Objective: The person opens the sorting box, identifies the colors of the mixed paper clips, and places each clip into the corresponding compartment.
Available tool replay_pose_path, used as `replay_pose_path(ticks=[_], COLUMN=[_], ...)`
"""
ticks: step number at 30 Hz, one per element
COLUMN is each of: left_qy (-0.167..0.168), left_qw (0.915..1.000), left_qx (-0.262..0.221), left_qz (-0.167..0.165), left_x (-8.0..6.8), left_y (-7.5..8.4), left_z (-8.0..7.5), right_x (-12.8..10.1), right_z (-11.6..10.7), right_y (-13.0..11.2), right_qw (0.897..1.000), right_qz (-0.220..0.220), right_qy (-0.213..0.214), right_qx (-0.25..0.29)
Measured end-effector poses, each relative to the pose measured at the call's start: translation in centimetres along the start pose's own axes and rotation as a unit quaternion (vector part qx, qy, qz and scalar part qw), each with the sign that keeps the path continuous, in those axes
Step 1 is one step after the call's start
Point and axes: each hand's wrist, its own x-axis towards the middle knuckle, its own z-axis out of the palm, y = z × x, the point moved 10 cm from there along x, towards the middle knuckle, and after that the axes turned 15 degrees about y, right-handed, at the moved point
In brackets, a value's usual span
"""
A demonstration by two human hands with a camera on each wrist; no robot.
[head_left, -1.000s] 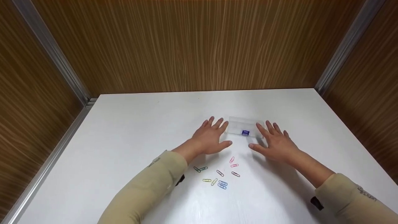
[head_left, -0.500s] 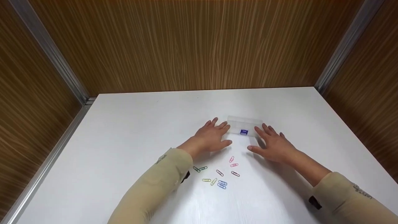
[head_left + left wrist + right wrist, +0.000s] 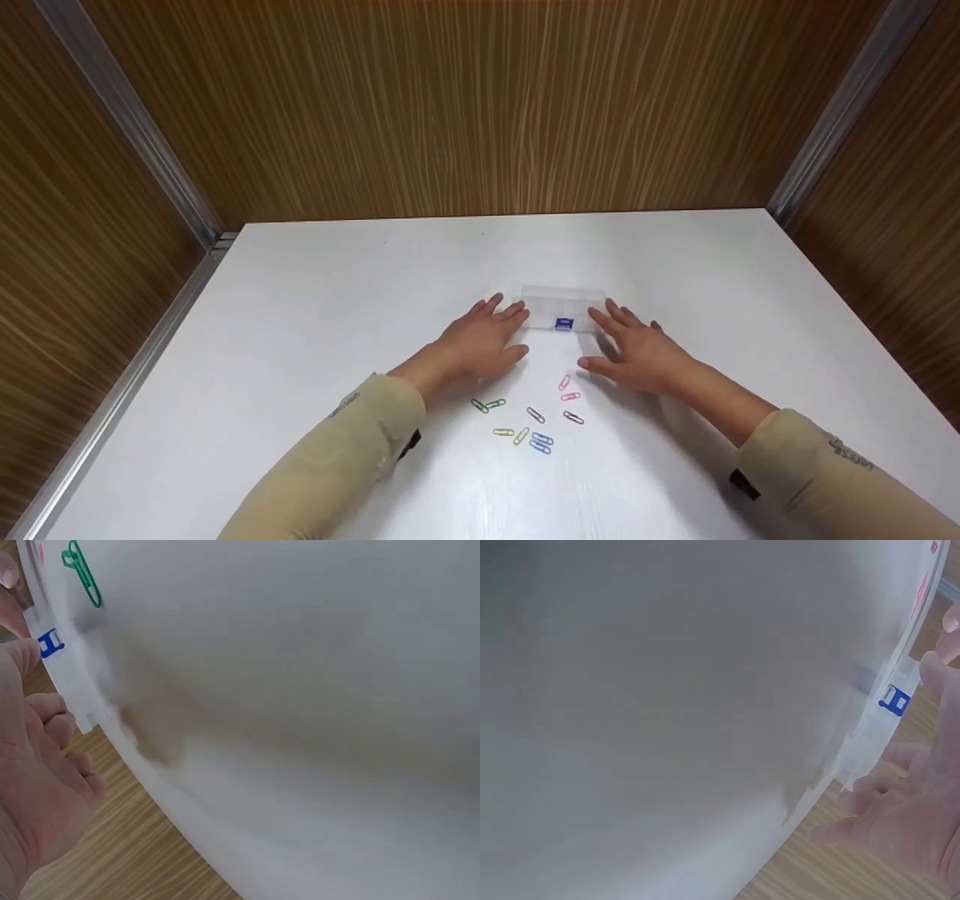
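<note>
Flanking the clear box — left hand and right hand, fingers spread; blue paperclips show only in head view.

In the head view, the bare left hand and the bare right hand hide parts of both ends of the clear, rectangular plastic box; whether every fingertip touches it cannot be told. Dark lettering on the beige cloth left sleeve and beige cloth right sleeve is too small to read, and the bottom edge cuts both sleeves. Each wrist view crops its hand; the right one blurs the pink wire paper clips.
</note>
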Motion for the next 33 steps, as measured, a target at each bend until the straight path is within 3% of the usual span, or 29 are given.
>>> replay_pose_path(ticks=[18, 33], left_qy=[0.026, 0.034], left_qw=[0.9996, 0.9993], left_qx=[0.003, 0.0], left_qz=[-0.003, -0.018], left_x=[-5.8, -7.6], left_y=[-2.3, -2.4], left_z=[-1.5, -1.9], right_x=[-0.1, -0.6], right_z=[1.8, 1.8], right_y=[-4.9, -6.1], right_qw=[0.999, 0.999], right_qz=[-0.041, -0.048], right_qy=[-0.023, -0.015], right_qx=[0.011, 0.017])
